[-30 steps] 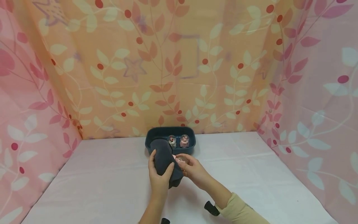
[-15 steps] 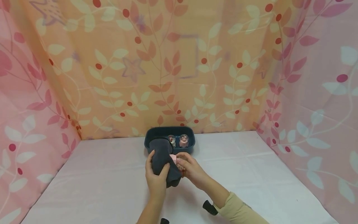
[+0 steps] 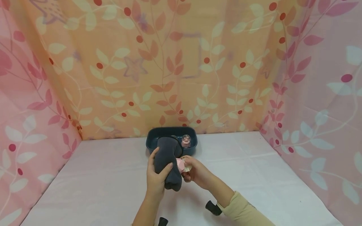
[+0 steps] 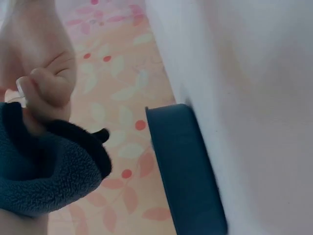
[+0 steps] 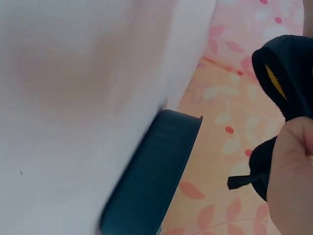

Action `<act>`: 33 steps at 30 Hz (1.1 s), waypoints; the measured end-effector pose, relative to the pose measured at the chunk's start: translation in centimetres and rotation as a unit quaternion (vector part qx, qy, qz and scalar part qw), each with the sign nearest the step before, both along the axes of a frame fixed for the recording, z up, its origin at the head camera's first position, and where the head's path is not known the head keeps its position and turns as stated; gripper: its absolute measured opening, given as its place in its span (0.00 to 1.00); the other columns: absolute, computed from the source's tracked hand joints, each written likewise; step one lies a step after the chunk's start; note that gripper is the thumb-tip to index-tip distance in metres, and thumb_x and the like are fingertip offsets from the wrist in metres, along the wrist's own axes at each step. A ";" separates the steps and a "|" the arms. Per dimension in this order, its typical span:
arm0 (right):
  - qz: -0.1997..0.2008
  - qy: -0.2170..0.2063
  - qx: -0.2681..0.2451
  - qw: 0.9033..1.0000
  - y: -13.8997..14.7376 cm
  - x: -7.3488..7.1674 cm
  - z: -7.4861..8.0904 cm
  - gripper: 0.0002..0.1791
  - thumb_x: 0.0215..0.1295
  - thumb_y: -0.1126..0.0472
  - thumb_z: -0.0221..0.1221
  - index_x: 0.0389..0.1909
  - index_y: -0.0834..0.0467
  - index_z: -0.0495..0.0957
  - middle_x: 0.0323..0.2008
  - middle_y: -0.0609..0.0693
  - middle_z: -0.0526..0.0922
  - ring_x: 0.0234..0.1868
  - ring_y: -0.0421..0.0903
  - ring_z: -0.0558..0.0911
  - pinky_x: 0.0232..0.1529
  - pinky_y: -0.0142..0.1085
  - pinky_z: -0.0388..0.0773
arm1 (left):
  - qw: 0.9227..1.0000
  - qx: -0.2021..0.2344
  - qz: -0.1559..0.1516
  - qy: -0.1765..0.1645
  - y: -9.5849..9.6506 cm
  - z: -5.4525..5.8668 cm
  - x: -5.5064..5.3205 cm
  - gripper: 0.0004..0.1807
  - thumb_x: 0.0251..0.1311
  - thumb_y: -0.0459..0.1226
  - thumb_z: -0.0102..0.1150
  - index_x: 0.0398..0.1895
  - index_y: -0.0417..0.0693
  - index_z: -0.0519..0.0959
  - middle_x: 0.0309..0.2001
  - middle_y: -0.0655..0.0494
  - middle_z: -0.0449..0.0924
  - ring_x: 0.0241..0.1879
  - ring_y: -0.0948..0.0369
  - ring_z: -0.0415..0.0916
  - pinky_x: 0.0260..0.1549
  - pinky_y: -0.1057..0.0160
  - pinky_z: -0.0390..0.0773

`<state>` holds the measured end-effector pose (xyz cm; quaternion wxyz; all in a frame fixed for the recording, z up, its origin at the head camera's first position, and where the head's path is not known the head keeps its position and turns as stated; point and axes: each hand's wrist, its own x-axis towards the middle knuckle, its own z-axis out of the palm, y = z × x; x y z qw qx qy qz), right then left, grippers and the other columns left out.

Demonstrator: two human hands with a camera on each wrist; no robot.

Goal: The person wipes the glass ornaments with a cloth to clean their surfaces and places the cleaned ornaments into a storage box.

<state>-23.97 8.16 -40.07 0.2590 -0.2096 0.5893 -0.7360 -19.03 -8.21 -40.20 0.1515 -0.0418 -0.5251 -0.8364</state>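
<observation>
My left hand [image 3: 156,179] grips a folded dark grey-blue cloth [image 3: 167,157], its thumb across the near side. At the cloth's right edge, my right hand [image 3: 200,174] pinches a small snow globe by its clear dome; the pink base [image 3: 180,164] points toward the cloth. Fingers hide part of the dome. In the left wrist view the cloth [image 4: 54,181] has a fuzzy face, a black trimmed edge and a small tab. The right wrist view shows a bit of yellow inside a fold of the cloth [image 5: 293,73].
Behind the hands stands a dark blue tray [image 3: 193,150] against the floral curtain. A pink figure globe [image 3: 186,142] sits in it; another beside it is mostly hidden by the cloth. A black piece [image 3: 213,207] is near my right wrist, over the white table [image 3: 99,182].
The cloth has swung right and stands more upright, covering most of one globe in the tray. The held globe has turned, and more of its pink base shows.
</observation>
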 end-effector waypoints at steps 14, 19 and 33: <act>0.036 -0.044 -0.068 0.996 0.7 -0.1 -0.2 0.26 0.75 0.48 0.32 0.36 0.49 0.80 0.24 0.43 0.73 0.18 0.36 0.65 0.24 0.28 0.63 | 0.998 0.035 0.045 0.030 0.1 -0.3 0.2 0.35 0.54 0.20 0.53 0.66 0.50 0.64 0.57 0.49 0.63 0.53 0.54 0.67 0.44 0.64 0.77; -0.013 -0.046 -0.069 0.996 0.7 -0.3 0.1 0.13 0.74 0.54 0.41 0.43 0.50 0.74 0.39 0.48 0.72 0.27 0.40 0.68 0.31 0.31 0.66 | 0.998 0.041 0.029 0.032 0.5 -0.2 0.4 0.37 0.55 0.21 0.56 0.68 0.51 0.61 0.59 0.47 0.61 0.52 0.54 0.69 0.44 0.64 0.78; -0.049 -0.083 -0.121 0.988 0.5 0.0 0.8 0.18 0.78 0.53 0.40 0.63 0.54 0.61 0.55 0.55 0.65 0.44 0.48 0.70 0.42 0.34 0.69 | 0.996 0.046 0.071 0.009 0.5 -0.6 -0.1 0.36 0.54 0.19 0.54 0.67 0.50 0.63 0.60 0.48 0.62 0.54 0.55 0.68 0.45 0.65 0.77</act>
